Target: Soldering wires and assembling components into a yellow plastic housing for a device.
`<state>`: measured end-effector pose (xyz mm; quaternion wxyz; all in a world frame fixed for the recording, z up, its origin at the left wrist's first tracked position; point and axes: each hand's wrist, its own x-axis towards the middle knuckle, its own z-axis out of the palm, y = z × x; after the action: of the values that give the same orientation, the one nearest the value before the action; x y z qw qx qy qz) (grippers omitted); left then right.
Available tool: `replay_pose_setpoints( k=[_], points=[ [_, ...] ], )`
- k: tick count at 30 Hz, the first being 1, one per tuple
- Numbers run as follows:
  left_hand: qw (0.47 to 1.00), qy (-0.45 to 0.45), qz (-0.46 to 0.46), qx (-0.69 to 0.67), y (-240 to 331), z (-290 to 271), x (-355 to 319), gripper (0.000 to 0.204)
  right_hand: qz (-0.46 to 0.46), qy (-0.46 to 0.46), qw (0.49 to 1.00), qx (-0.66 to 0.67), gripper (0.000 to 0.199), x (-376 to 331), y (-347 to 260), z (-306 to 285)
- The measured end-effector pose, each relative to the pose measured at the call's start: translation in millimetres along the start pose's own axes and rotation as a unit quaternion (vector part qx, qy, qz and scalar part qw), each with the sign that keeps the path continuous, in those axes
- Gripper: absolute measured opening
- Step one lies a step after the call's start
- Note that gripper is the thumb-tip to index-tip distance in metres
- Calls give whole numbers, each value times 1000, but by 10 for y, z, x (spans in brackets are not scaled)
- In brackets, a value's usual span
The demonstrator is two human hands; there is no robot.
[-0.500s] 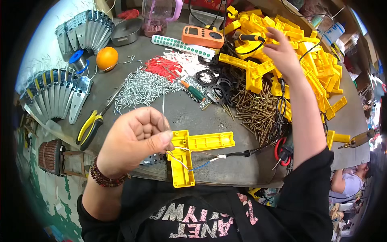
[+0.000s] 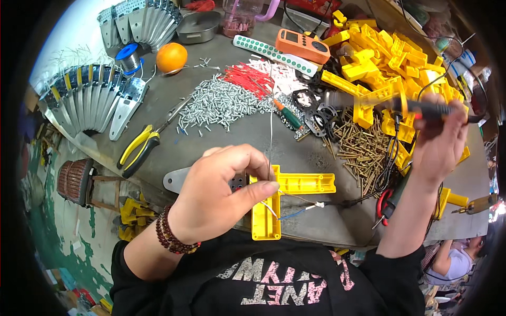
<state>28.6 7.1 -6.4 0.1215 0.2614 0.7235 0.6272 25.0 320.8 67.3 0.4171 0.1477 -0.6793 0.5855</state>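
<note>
Cluttered workbench point(image 2: 221, 142): left hand point(image 2: 221, 197) pinching solder wire point(image 2: 270, 142) over yellow bracket point(image 2: 284, 197), right hand point(image 2: 440, 139) gripping soldering iron point(image 2: 390, 104).

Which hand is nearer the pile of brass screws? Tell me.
Right. The right hand, gripping a black-handled tool, hovers just beside the brass screws; the left hand is farther off, at the yellow L-shaped part.

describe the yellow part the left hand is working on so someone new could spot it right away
Start at the big heap of yellow plastic parts at the far right of the grey table, then come to the near edge by the person's chest. There the left hand rests on an L-shaped yellow bracket. Unlike the heaped ones, it lies alone, with thin wires trailing from it.
</note>
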Motion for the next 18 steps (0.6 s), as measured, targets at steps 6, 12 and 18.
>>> replay_pose_setpoints(
  k=[6,12,18],
  points=[
    [985,14,77,152,-137,88,104,15,273,71,952,117,33,-562,198,118],
    [986,23,55,154,-173,126,78,12,298,58,941,147,31,-632,334,186],
    [980,28,69,182,-180,164,92,13,291,59,944,144,33,-634,362,128]
  ],
)
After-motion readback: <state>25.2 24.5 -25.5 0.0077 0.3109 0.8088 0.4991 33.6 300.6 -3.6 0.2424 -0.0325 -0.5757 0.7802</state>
